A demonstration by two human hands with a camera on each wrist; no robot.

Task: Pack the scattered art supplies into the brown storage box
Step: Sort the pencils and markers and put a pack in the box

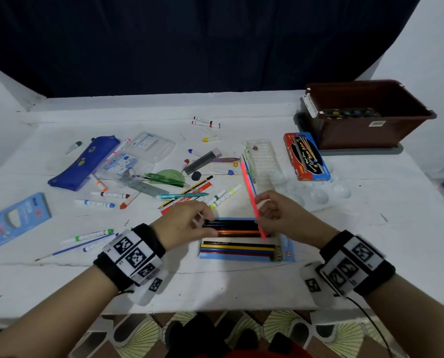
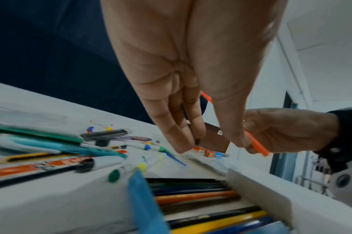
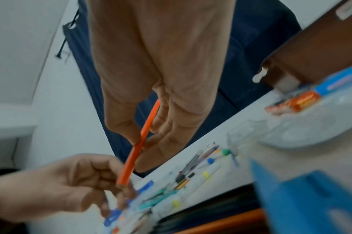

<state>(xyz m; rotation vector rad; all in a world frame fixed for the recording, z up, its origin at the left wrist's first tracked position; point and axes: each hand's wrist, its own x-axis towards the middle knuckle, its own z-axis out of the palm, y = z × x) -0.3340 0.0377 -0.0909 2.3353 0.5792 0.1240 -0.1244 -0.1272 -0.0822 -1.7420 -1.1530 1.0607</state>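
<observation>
My right hand (image 1: pixel 267 208) pinches a bright orange-red pencil (image 1: pixel 250 192) between thumb and fingers, slanted over an open blue pencil box (image 1: pixel 288 251) near the table's front. The right wrist view shows the pinch (image 3: pixel 141 142) partway along that pencil (image 3: pixel 149 120). Several coloured pencils (image 1: pixel 241 248) lie side by side in the box. My left hand (image 1: pixel 205 220) reaches over the box's left end, fingers down by the pencil ends, holding nothing (image 2: pixel 211 146). The brown storage box (image 1: pixel 357 133) stands at the back right, with a paint set inside.
Markers, pens and a green protractor (image 1: pixel 169 177) lie scattered across the middle. A blue pencil case (image 1: pixel 86 161) and clear plastic cases lie left, and a light blue carton (image 1: pixel 14 220) at the far left. A clear tray (image 1: pixel 264 161) and a red-blue pencil packet (image 1: pixel 306 156) lie before the brown box.
</observation>
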